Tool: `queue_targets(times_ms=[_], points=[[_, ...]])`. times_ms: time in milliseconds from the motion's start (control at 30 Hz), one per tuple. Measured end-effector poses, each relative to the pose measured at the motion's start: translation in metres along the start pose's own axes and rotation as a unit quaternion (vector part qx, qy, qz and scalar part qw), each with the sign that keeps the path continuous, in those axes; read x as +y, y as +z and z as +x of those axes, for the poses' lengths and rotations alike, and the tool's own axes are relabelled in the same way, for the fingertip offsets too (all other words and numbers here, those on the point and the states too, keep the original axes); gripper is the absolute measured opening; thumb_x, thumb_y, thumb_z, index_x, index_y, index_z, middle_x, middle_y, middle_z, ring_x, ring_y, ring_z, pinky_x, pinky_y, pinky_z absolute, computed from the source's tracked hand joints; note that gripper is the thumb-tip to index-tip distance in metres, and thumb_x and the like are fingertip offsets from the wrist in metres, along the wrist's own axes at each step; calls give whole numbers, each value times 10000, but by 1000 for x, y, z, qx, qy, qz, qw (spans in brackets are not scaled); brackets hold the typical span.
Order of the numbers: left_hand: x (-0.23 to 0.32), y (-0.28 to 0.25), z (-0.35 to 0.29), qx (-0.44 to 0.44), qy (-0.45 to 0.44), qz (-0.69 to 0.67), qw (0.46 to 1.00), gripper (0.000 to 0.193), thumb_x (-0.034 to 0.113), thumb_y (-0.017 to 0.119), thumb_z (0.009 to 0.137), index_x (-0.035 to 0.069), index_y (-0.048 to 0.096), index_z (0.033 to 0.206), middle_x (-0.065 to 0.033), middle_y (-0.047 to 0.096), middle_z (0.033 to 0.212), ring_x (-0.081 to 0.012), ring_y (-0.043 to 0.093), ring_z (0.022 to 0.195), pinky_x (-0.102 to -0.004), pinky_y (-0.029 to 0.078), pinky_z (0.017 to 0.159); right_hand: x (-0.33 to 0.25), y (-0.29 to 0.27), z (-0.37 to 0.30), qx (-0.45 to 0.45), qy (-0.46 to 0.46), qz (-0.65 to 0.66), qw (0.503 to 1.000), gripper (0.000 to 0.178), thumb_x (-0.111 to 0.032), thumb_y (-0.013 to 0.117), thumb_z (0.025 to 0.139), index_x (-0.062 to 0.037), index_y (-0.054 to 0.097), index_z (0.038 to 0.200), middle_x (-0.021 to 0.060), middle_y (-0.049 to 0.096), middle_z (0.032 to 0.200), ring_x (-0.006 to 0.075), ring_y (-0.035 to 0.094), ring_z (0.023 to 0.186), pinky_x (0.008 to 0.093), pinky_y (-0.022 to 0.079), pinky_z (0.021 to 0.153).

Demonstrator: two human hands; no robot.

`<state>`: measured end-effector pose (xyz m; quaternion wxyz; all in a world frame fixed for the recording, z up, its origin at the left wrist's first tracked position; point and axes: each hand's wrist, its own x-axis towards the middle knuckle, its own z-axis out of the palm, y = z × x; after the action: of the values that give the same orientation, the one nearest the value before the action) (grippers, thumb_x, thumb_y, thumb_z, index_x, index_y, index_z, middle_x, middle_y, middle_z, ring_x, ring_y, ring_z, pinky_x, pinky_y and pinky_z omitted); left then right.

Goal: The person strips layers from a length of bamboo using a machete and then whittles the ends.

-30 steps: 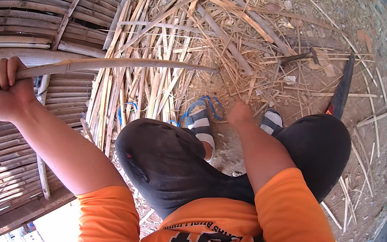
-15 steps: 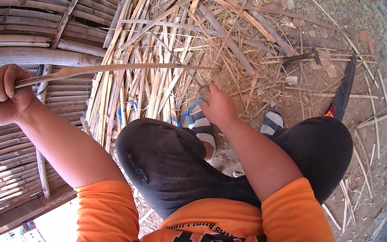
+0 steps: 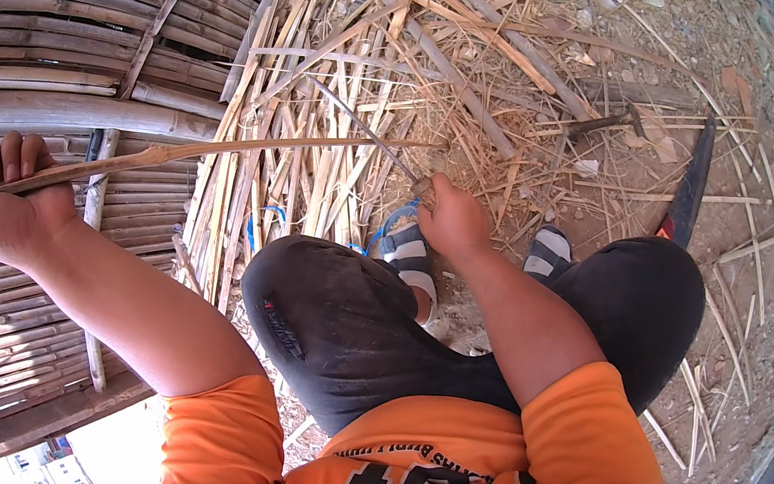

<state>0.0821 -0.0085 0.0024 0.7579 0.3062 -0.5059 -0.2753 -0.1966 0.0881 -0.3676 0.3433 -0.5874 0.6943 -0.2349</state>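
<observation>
My left hand [image 3: 18,219], raised at the far left, holds one end of a long split bamboo strip [image 3: 250,147]. The strip lies across the palm, with the fingers loosened and partly straightened around it. It slants right, its thin end reaching above my right hand [image 3: 454,220]. That hand is closed around the handle of a knife, whose narrow blade [image 3: 357,123] points up and to the left. The blade and strip cross in the picture; whether they touch I cannot tell. My fingers hide most of the knife's handle.
Left of me stands a bamboo-slat wall [image 3: 46,31]. A pile of split bamboo strips [image 3: 224,186] lies beside it. A hammer [image 3: 608,123] and a saw [image 3: 691,179] rest on the littered ground. A blue strap [image 3: 395,218] lies near my sandalled foot [image 3: 410,256].
My left hand has loosened its fingers around the strip and shifted slightly left. The strip has moved a little down in the picture. My right hand has moved slightly right with the knife.
</observation>
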Motion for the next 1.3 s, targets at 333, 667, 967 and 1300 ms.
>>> queue_targets(times_ms=[333,667,967,1300], points=[[-6,9,8,-159,-15,-89,983,454,475,473,1013,136,427,715,16,309,571,-92,268,488,-222,226,435,10,20,5,-107,107,-28,988,381,-201,681,862,-51,556,1188,228,701,1005,417,681,997,498,544,872],[-3,4,10,-161,-37,-91,982,454,472,462,1012,156,374,698,18,297,570,-99,254,483,-238,218,439,-9,1,11,20,119,97,988,402,-200,692,854,1,530,1163,257,675,1046,438,663,998,522,526,872],[-9,8,7,-87,-18,-34,996,436,452,511,994,153,375,707,22,289,568,-96,242,474,-236,207,433,25,43,-1,-79,151,20,985,394,-179,666,871,-28,534,1211,259,673,1102,422,651,1082,499,539,896],[-11,-28,26,-239,-100,-181,949,385,381,673,883,173,409,695,59,307,539,-81,265,454,-244,244,459,2,26,8,66,25,91,993,366,-203,701,842,-22,545,1120,269,678,923,459,668,868,550,520,771]])
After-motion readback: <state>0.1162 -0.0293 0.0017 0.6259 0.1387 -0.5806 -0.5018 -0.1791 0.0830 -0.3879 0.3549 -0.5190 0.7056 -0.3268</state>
